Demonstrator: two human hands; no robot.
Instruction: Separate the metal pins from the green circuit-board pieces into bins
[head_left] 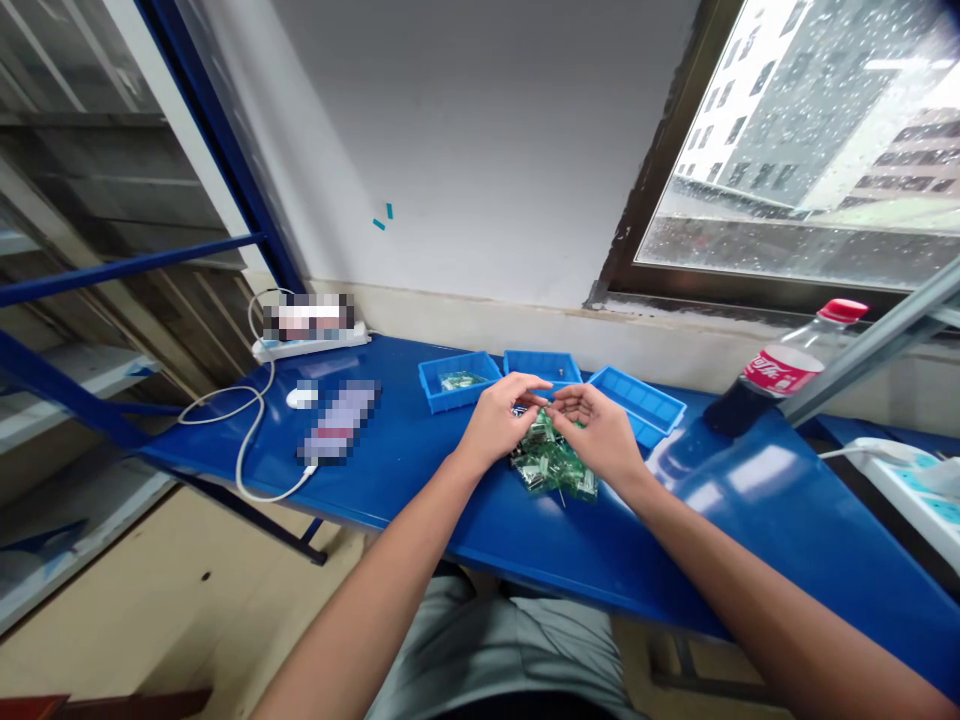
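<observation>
A heap of small green circuit boards [559, 470] with metal parts lies on the blue table in front of me. My left hand [501, 418] is over the heap's left side, fingers curved and thumb drawn in toward them. From the right, my right hand [598, 432] reaches over the same heap with its fingers curled in a pinch. The fingertips of both hands almost meet above the boards. Whatever they pinch is too small and too covered to make out.
Behind the hands stand a left blue bin [450, 402] with some boards, a middle blue bin [529, 362] and a right blue bin [660, 408]. A cola bottle [780, 370] stands at the right. Leftward lie a blurred phone [341, 420], a cable [241, 465] and a power strip [330, 342].
</observation>
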